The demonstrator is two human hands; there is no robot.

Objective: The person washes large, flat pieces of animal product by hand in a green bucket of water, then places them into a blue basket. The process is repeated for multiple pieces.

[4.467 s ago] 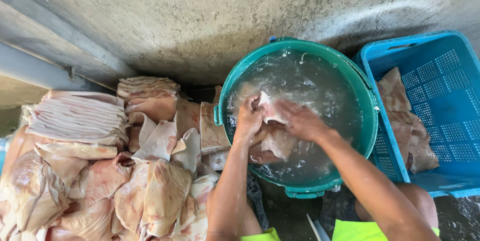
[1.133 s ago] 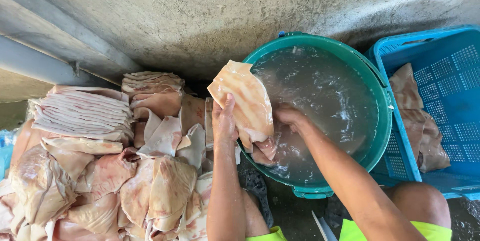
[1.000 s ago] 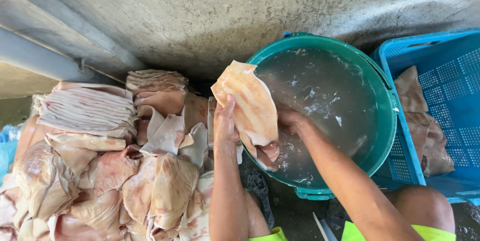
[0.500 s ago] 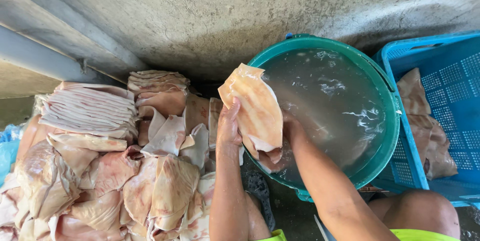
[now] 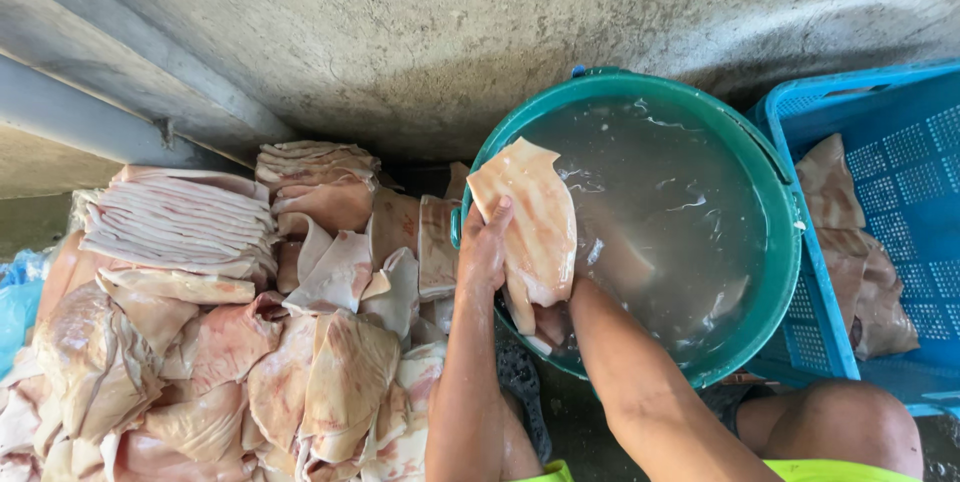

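A pale flat slab of raw pork skin (image 5: pixel 530 217) stands upright over the near left rim of a green tub (image 5: pixel 785 242) full of cloudy water. My left hand (image 5: pixel 484 252) presses against the slab's left face, fingers pointing up. My right hand is hidden behind the slab; only its forearm (image 5: pixel 625 372) shows, running up to the slab's lower edge. More pale pieces (image 5: pixel 620 262) lie under the water in the tub.
A large heap of raw pork skin pieces (image 5: pixel 200 342) fills the left side, with neat stacks (image 5: pixel 185 217) at its back. A blue plastic crate (image 5: pixel 900 162) holding several pieces stands right of the tub. A concrete wall rises behind. My bare knee (image 5: pixel 850 427) is at the lower right.
Both hands were down in the tub's water; they have lifted one slab out and hold it upright at the tub's left rim. Over the last second it has barely moved.
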